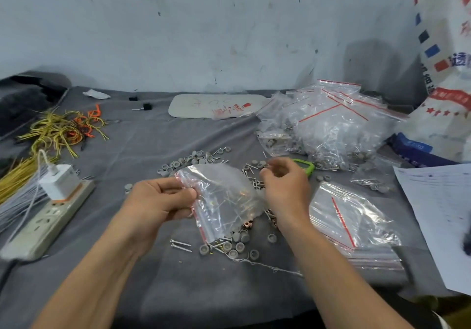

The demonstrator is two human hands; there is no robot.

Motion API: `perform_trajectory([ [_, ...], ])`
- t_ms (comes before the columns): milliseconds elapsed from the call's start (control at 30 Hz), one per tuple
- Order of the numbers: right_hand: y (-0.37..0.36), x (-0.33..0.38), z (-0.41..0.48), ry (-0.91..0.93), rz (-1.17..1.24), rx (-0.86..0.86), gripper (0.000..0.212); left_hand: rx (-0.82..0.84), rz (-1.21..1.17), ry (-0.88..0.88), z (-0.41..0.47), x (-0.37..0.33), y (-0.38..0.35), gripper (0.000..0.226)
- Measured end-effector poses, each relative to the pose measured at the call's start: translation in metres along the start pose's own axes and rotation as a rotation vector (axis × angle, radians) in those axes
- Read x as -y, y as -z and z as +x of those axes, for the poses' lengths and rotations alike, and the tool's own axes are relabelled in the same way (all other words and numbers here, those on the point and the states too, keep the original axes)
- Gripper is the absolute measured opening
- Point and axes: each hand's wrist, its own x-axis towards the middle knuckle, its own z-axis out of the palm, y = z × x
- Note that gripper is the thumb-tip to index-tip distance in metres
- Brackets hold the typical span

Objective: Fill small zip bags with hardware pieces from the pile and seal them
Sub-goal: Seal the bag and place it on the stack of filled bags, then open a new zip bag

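Left hand point(158, 201) pinches the zip bag point(224, 201) by its red-striped mouth, above the pile point(239, 247) at its 6 o'clock; right hand point(283, 183), at 3 o'clock, fingers curled, load unclear; best to hold the mouth wide so pieces drop clean

Bag stack point(356, 226) right of hardware pile point(229, 244)

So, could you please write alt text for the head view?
The left hand pinches a clear zip bag by its red-striped edge; the right hand hovers beside it, above nails and grey caps on grey cloth.
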Motion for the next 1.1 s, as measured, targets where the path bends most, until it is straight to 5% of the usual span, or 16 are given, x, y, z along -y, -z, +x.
perform_trajectory([
  [100,-0.005,0.005,-0.020,0.328,-0.074,0.104,0.005,-0.139,0.165,-0.079,-0.001,-0.001,0.000,0.014],
  [200,-0.016,0.016,-0.046,0.220,0.159,0.543,0.005,-0.231,0.311,-0.129,0.001,0.001,-0.006,0.013],
  [267,-0.022,0.019,-0.057,0.129,0.287,0.650,0.008,-0.255,0.387,-0.142,0.004,0.004,-0.010,0.011],
  [667,-0.017,0.029,-0.050,0.055,0.304,0.729,0.020,-0.113,0.684,-0.231,-0.003,0.006,-0.023,0.012],
  [1100,-0.014,0.031,-0.044,0.105,0.291,0.750,0.040,0.123,0.155,-0.035,-0.003,0.004,-0.022,0.022],
])
